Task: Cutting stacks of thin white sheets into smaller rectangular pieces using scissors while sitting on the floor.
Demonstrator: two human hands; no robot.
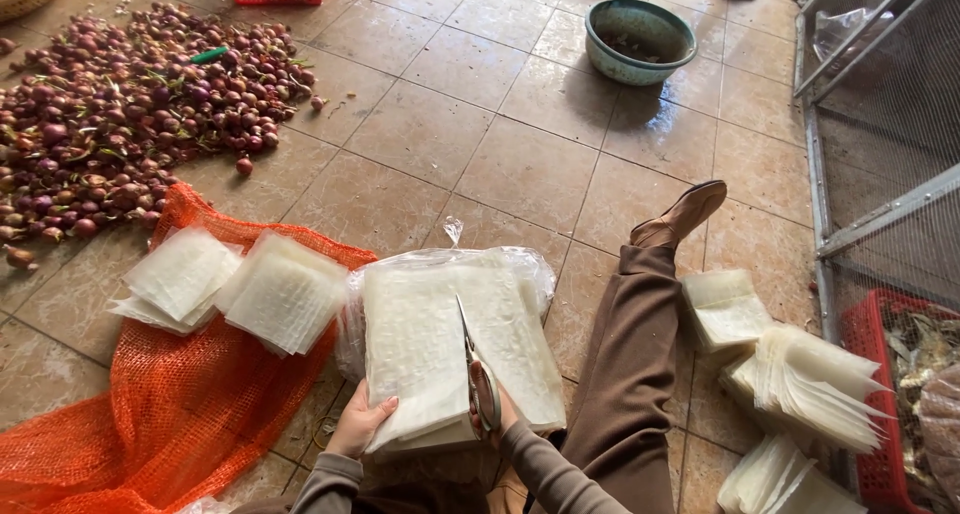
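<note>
A thick stack of pale translucent sheets (pixel 420 344) lies in a clear plastic bag in front of me. My left hand (pixel 360 426) grips the stack's near left edge. My right hand (pixel 498 414) holds scissors (pixel 478 369) whose blades run up the middle of the top sheet. My leg in brown trousers (pixel 625 374) stretches out to the right of the stack.
Two cut square stacks (pixel 235 289) rest on an orange mesh sack (pixel 170 414) at left. More cut stacks (pixel 790 374) lie at right beside a red crate (pixel 880 394). A heap of red shallots (pixel 110 124) covers the tiled floor far left. A green basin (pixel 640 39) stands at the back.
</note>
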